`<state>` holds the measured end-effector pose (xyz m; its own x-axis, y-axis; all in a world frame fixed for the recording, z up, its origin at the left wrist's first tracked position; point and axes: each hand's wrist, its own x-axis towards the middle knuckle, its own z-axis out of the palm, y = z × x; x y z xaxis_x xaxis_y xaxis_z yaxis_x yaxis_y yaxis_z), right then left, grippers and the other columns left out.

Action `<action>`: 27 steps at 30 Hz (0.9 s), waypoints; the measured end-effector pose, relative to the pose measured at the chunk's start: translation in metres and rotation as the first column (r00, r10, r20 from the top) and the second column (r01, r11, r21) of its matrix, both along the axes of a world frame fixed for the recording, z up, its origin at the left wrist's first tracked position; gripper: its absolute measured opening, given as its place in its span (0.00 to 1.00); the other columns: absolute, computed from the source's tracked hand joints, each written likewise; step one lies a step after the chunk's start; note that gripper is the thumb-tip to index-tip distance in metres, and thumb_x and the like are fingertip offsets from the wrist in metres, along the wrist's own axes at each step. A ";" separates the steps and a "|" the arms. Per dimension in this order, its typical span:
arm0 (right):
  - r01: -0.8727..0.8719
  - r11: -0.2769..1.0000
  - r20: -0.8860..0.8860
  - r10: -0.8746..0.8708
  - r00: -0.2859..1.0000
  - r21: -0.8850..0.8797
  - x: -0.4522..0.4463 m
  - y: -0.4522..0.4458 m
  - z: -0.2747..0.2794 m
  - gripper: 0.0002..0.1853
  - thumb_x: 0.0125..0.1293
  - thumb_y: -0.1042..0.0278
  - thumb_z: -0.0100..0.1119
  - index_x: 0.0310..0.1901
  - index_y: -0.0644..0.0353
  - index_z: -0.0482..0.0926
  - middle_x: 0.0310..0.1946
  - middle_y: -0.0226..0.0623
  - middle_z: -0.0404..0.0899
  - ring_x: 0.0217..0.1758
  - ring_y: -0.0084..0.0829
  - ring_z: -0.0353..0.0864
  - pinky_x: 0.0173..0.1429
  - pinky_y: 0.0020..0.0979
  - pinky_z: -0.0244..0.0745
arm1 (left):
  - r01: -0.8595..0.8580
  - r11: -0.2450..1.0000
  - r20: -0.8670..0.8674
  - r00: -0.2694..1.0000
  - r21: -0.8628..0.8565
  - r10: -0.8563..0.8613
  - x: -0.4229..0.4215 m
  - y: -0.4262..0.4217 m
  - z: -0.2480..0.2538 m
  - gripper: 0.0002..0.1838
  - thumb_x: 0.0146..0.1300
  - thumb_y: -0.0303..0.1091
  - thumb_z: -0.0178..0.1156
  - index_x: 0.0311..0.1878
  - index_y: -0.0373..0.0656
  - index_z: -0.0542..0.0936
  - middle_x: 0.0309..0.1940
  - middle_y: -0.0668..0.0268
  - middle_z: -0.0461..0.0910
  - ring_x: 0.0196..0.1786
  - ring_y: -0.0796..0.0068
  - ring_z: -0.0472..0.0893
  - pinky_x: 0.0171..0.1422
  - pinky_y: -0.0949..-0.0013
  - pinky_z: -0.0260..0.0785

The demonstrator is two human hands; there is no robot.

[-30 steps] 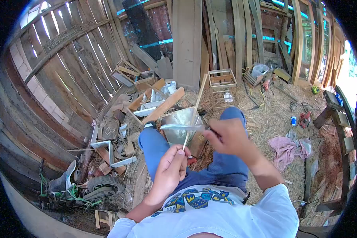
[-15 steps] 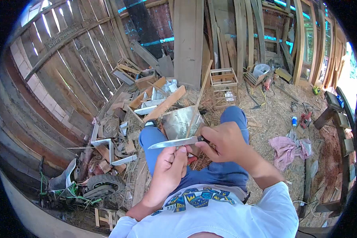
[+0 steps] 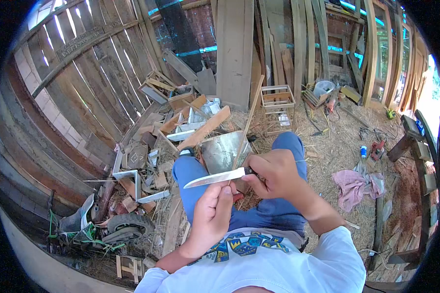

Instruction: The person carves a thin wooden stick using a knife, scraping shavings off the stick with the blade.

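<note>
My right hand (image 3: 275, 173) is closed around the dark handle of a knife (image 3: 214, 178). The blade points left, lying across just above the fingertips of my left hand (image 3: 213, 206). Those left fingers are pinched on the near end of a long thin wooden strip (image 3: 250, 117), which slants up and away from me. The blade crosses the strip close to the pinch; whether its edge touches the wood I cannot tell. Beyond my hands, between my knees, stands a greyish metal sheet or box (image 3: 219, 152), partly behind the strip.
Scrap boards (image 3: 205, 128) and offcuts are piled ahead to the left. A small wooden frame rack (image 3: 277, 102) stands beyond my right knee. On the straw-covered floor at right lie a pink cloth (image 3: 349, 188), a blue can (image 3: 363, 151) and a red power tool (image 3: 377, 149).
The knife blade and right hand have shifted very slightly, and the far end of the strip leans a little further right. Both hands keep their hold.
</note>
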<state>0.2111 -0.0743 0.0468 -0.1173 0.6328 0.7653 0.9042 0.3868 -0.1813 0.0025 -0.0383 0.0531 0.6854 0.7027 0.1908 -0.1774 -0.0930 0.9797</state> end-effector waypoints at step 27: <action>0.445 0.895 -0.346 -0.425 0.837 -0.024 0.123 0.045 -0.038 0.14 0.75 0.55 0.58 0.37 0.57 0.81 0.22 0.47 0.78 0.26 0.53 0.81 0.30 0.47 0.72 | 0.081 0.923 -0.106 0.986 -0.376 -0.130 -0.025 -0.001 -0.002 0.10 0.86 0.38 0.44 0.47 0.45 0.72 0.21 0.80 0.55 0.19 0.89 0.53 0.22 0.76 0.46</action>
<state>0.3338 -0.0297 0.0087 0.4284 0.5140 0.7432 0.8703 -0.0136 -0.4923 -0.0221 -0.0394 0.0514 0.7608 0.6287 -0.1612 -0.0391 0.2924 0.9555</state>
